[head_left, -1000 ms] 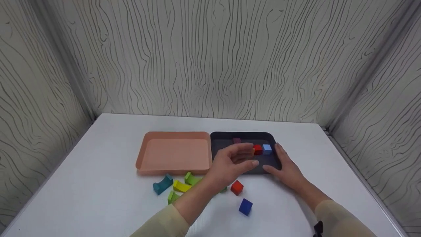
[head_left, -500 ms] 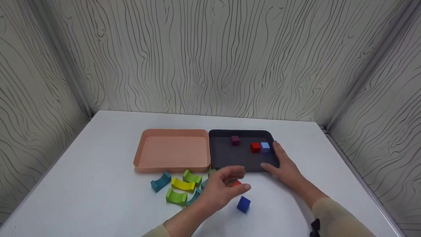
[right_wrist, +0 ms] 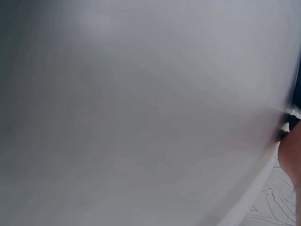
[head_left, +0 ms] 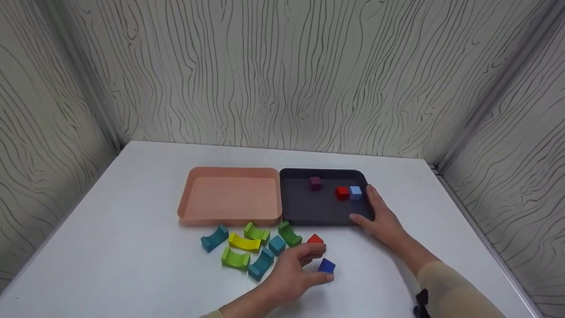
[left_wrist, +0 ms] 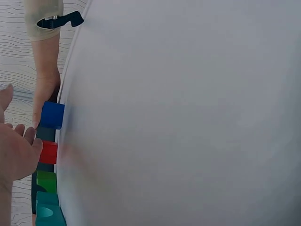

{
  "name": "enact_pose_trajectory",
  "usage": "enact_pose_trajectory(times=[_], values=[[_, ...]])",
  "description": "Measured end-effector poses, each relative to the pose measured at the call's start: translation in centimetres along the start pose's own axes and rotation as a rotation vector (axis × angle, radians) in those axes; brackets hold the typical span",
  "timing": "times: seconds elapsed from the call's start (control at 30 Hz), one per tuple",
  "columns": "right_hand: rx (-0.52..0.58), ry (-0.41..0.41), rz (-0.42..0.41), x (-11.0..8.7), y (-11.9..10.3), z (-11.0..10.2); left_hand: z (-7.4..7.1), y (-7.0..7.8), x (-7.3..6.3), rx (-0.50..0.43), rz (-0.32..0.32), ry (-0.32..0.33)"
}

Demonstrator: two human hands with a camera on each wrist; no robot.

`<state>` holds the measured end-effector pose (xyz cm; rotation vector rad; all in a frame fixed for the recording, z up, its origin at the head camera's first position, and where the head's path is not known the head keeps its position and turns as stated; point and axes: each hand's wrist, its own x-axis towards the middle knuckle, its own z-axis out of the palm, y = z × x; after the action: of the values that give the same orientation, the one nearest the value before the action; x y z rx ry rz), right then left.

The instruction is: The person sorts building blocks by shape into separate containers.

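My left hand [head_left: 293,274] is just left of a dark blue cube [head_left: 326,266], thumb and fingers apart on its near and far sides. A red cube [head_left: 315,239] sits just beyond the fingertips, partly hidden by them. The left wrist view shows the left hand [left_wrist: 19,153] with spread fingers beside the blue cube [left_wrist: 52,116] and red cube [left_wrist: 49,152]. My right hand [head_left: 386,225] rests at the right side of the dark tray [head_left: 309,214], its fingers extended along the side and its thumb at the front corner.
Inside the dark tray are a purple cube [head_left: 315,183], a red cube [head_left: 342,193] and a light blue cube [head_left: 355,192]. Adjoining it is a pink tray [head_left: 231,198]. Several arched blocks, including a yellow one [head_left: 244,242], and a teal cube [head_left: 277,245] lie in front.
From over the dark tray, my left hand has come back toward me to the dark blue cube, uncovering the tray's cubes. My right hand has stayed at the tray's side.
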<state>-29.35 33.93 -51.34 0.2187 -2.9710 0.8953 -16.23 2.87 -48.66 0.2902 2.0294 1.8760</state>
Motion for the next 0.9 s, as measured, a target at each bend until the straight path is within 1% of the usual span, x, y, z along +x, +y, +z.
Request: enact_pose_trajectory(times=[0.17,0.37,0.53,0.67,0.8,0.9], values=[[0.010,0.003,-0.002,-0.1,-0.2,-0.1,-0.4,-0.4,0.3,0.048,-0.004,-0.051],[0.018,0.004,-0.011,0.0,-0.1,-0.1,-0.6,-0.2,1.1,0.116,-0.026,-0.114],[0.018,-0.004,-0.007,0.0,0.0,0.0,-0.6,-0.3,1.7,0.183,-0.040,-0.150],[0.019,-0.009,-0.003,0.0,0.1,0.0,-0.4,-0.5,2.0,0.212,-0.061,-0.149],[0.017,-0.007,0.000,0.0,0.1,0.0,-0.3,-0.7,2.0,0.220,-0.080,-0.131],[0.011,-0.008,0.003,0.0,0.1,0.0,-0.3,-1.0,2.0,0.214,-0.081,-0.118]])
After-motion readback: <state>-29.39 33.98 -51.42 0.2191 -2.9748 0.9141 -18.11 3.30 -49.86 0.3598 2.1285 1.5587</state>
